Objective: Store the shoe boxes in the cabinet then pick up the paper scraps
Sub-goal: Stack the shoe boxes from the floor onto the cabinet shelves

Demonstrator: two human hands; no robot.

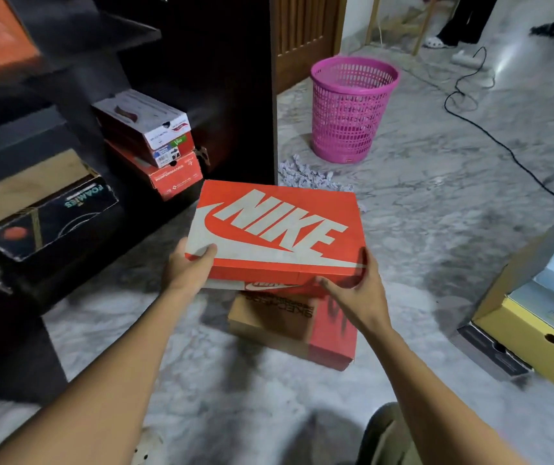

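Note:
An orange Nike shoe box (275, 229) is held level above the floor by both hands. My left hand (188, 266) grips its near left corner, thumb on the lid. My right hand (356, 293) grips its near right corner. Under it, on the floor, lies a brown and red Skechers box (289, 327). The dark cabinet (202, 62) stands open at the left, with a stack of white and red shoe boxes (155, 142) and a black Foamies box (47, 216) on its lower shelves. A heap of crumpled paper scraps (306, 174) lies on the floor behind the Nike box.
A pink plastic basket (352, 109) stands on the marble floor beyond the scraps. At the right edge sit a yellow box (537, 337) and a black box (493, 350). A black cable (503, 146) runs across the floor. Another person's legs (463, 21) are at the top right.

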